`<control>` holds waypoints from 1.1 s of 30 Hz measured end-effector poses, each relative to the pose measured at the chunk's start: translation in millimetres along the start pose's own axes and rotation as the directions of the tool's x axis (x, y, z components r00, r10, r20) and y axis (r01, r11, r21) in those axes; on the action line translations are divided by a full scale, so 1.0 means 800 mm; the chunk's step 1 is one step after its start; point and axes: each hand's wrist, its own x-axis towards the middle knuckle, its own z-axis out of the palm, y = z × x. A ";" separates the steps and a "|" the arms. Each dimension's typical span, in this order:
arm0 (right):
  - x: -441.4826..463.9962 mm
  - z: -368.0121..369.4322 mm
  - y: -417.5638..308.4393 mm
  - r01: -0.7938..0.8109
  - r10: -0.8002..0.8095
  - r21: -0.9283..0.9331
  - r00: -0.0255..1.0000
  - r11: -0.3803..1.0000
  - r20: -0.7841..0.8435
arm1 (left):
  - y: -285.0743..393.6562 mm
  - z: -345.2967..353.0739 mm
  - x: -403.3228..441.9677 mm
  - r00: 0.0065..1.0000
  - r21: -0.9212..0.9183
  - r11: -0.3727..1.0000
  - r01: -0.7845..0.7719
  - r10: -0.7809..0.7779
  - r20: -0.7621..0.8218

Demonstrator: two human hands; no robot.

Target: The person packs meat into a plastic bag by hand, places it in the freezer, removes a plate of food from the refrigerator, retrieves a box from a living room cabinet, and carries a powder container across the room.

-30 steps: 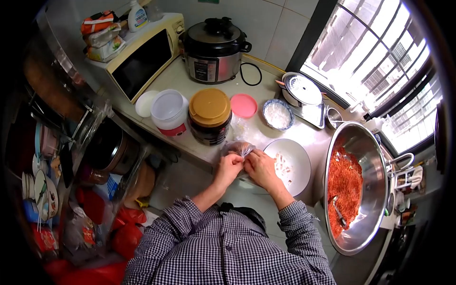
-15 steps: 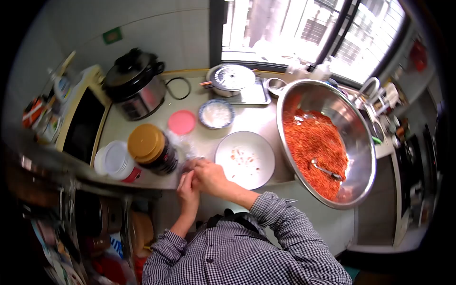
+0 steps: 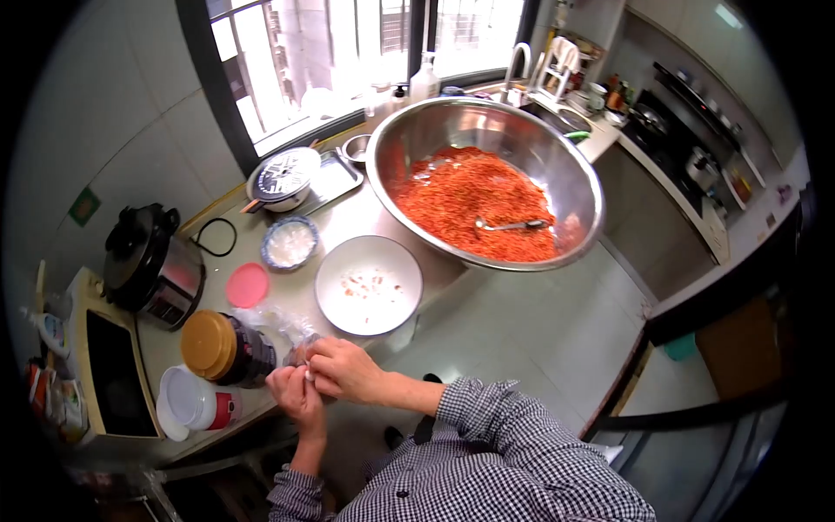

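My left hand [image 3: 297,393] and my right hand [image 3: 344,369] meet at the counter's front edge, fingers pinched together on the gathered neck of a clear plastic bag [image 3: 300,350]. What the bag holds is mostly hidden by my fingers. Just beyond my right hand is a white bowl [image 3: 370,300] with small reddish and pale bits in it. A brown-lidded jar [image 3: 228,348] stands left of my hands. More clear plastic [image 3: 277,320] lies between the jar and the bowl.
A large steel basin [image 3: 487,187] of shredded red food holds a spoon [image 3: 511,225]. Around the counter are a white tub [image 3: 198,398], pink lid [image 3: 248,285], blue-rimmed dish [image 3: 290,243], lidded pot [image 3: 284,177], metal tray [image 3: 333,181], pressure cooker [image 3: 155,265] and microwave [image 3: 111,365].
The head view has turned right, so the counter items appear further left and the stove area has come into view. Both hands stay together at the bag.
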 end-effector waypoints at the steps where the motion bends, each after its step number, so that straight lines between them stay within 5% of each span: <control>1: -0.009 -0.021 -0.011 -0.062 0.061 0.065 0.998 0.996 0.021 | 0.016 -0.009 0.003 0.999 -0.004 1.000 -0.003 0.004 0.036; 4: -0.068 -0.074 -0.002 -0.249 0.260 0.081 0.943 0.965 -0.206 | 0.072 -0.011 0.009 0.987 -0.291 0.949 0.123 -0.088 0.132; 5: -0.099 -0.094 0.011 -0.420 0.467 0.239 0.863 0.875 -0.193 | 0.099 -0.013 0.017 0.967 -0.382 0.904 0.193 -0.110 0.228; 6: -0.132 -0.115 0.026 -0.559 0.649 0.392 0.748 0.731 -0.143 | 0.117 -0.004 0.020 0.948 -0.420 0.873 0.248 -0.131 0.289; 8: -0.190 -0.163 0.048 -0.689 0.916 0.709 0.367 0.152 0.160 | 0.158 0.019 0.022 0.894 -0.469 0.803 0.367 -0.165 0.417; 10: -0.231 -0.195 0.035 -0.338 0.828 0.940 0.513 -0.048 0.226 | 0.203 0.070 0.015 0.768 -0.661 0.395 0.637 -0.256 0.587; 12: -0.268 -0.248 0.038 -0.018 0.686 0.968 0.703 -0.249 0.189 | 0.261 0.137 0.000 0.623 -0.658 -0.076 0.749 -0.258 0.739; 14: -0.312 -0.306 0.044 0.186 0.492 0.877 0.868 -0.442 0.065 | 0.327 0.195 -0.018 0.515 -0.556 -0.209 0.805 -0.222 0.828; 15: -0.339 -0.339 0.042 0.197 0.660 0.919 0.747 -0.342 0.085 | 0.342 0.229 -0.034 0.551 -0.551 -0.180 0.815 -0.057 0.833; 18: -0.383 -0.437 0.009 0.263 0.902 0.958 0.431 -0.112 -0.013 | 0.431 0.307 -0.059 0.472 -0.474 0.002 0.880 0.107 0.875; 19: -0.407 -0.462 0.009 0.308 0.898 0.950 0.433 -0.061 -0.082 | 0.455 0.326 -0.069 0.412 -0.434 0.077 0.898 0.200 0.889; 21: -0.454 -0.505 0.007 0.401 0.880 0.916 0.424 0.031 -0.215 | 0.521 0.339 -0.093 0.306 -0.320 -0.005 0.948 0.305 0.902; 22: -0.470 -0.523 0.002 0.342 0.882 0.912 0.323 0.228 -0.342 | 0.548 0.342 -0.102 0.249 -0.252 -0.039 0.967 0.356 0.901; 23: -0.483 -0.540 -0.004 0.262 0.856 0.874 0.221 0.410 -0.468 | 0.571 0.352 -0.111 0.131 -0.208 0.119 0.971 0.464 0.876; 25: -0.515 -0.565 -0.005 0.014 0.728 0.729 0.047 0.684 -0.684 | 0.600 0.393 -0.139 -0.030 -0.020 0.083 0.996 0.553 0.833; 29: -0.556 -0.615 -0.023 -0.402 0.517 0.483 -0.029 0.778 -0.856 | 0.669 0.481 -0.174 -0.236 0.200 0.127 0.972 0.565 0.790; 33: -0.607 -0.698 -0.024 -0.729 0.313 0.109 0.150 0.676 -0.938 | 0.759 0.564 -0.186 -0.404 0.500 -0.036 0.865 0.540 0.738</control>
